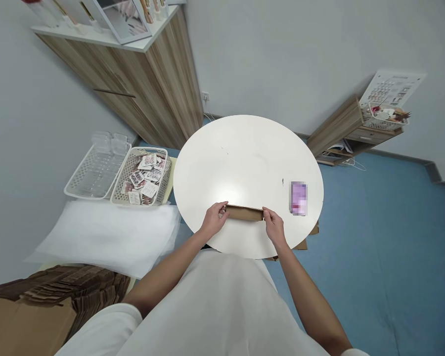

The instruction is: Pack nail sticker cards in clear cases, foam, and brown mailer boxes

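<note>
Left hand (pixel 214 218) and right hand (pixel 274 225) each pinch one end of the cardboard box (pixel 244 213): apparently part-folded, not yet closed.

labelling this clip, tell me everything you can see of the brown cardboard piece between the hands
The brown cardboard piece is long and narrow, plain and matte, with a thin, darker upper edge and a lighter broad face below. It looks folded or hollow, like a shallow box, though its inside is hard to make out. It lies crosswise over the near part of the white round table, the left hand gripping one end, the right hand the other. Whether it touches the tabletop is unclear.
</note>
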